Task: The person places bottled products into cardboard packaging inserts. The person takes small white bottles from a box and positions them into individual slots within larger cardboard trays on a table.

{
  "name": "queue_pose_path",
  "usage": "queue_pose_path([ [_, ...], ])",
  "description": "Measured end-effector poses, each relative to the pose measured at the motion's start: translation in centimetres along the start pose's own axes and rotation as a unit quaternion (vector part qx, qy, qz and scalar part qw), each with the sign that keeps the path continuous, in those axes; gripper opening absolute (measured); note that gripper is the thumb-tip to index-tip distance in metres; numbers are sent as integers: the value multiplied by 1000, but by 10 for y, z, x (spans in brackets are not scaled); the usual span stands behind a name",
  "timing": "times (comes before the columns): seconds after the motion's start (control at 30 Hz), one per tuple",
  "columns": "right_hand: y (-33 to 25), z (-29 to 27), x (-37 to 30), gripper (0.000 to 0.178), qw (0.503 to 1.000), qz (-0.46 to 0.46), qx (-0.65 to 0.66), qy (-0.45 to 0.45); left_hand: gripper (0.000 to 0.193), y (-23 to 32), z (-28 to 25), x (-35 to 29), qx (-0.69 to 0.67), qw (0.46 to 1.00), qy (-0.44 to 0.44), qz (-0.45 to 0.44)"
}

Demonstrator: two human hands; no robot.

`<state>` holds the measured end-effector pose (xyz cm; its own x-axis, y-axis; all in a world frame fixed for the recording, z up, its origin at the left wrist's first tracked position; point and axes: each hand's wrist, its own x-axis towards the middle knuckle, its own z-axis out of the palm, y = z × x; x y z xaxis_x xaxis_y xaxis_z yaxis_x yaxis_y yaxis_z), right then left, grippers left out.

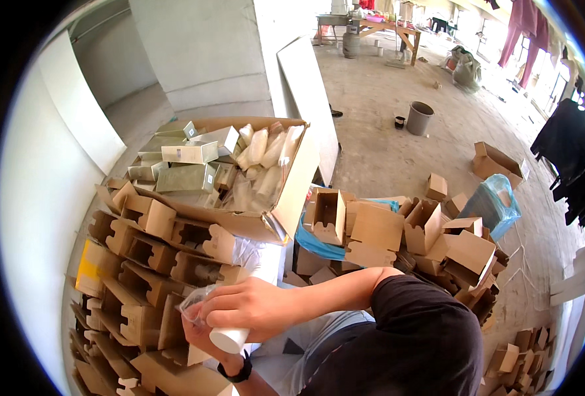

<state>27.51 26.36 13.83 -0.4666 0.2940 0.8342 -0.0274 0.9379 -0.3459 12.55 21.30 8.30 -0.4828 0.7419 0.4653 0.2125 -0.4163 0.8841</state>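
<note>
In front of me, my right hand (243, 307) is closed over a white cylinder (229, 340) whose round end points down toward me. My left hand (202, 333), with a black band on its wrist, is partly hidden beneath the right one. Its fingers are closed against a clear plastic wrapper (195, 301) that sticks out at the far side of both hands. Both hands are over open brown cardboard boxes (142, 323), which stand packed in rows to the left.
A large carton (291, 204) beyond my hands holds pale green boxes (185, 178) and plastic-wrapped white items (269, 152). Loose brown boxes (375, 228) and a blue plastic bag (493, 204) lie to the right. A grey bucket (420, 118) stands on the floor farther off.
</note>
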Motion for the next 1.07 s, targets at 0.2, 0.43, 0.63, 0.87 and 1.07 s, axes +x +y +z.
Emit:
queue_pose_path([
  [0.2,16,-1,-3,43,993,78,-18,-87,7,3,16,8,-79,994,52,-50],
  [0.43,29,-3,-8,35,980,80,-112,-142,9,-24,5,1,-27,997,36,-62],
  [0.63,43,-1,-17,33,965,157,-209,-2,14,-34,-19,-2,-81,987,57,-124],
  [0.87,47,-15,-6,28,943,248,215,-45,17,-33,-27,-6,-114,986,20,-120],
  [1.07,41,17,-13,37,969,143,-94,-179,25,-33,-24,-7,8,996,-37,-81],
])
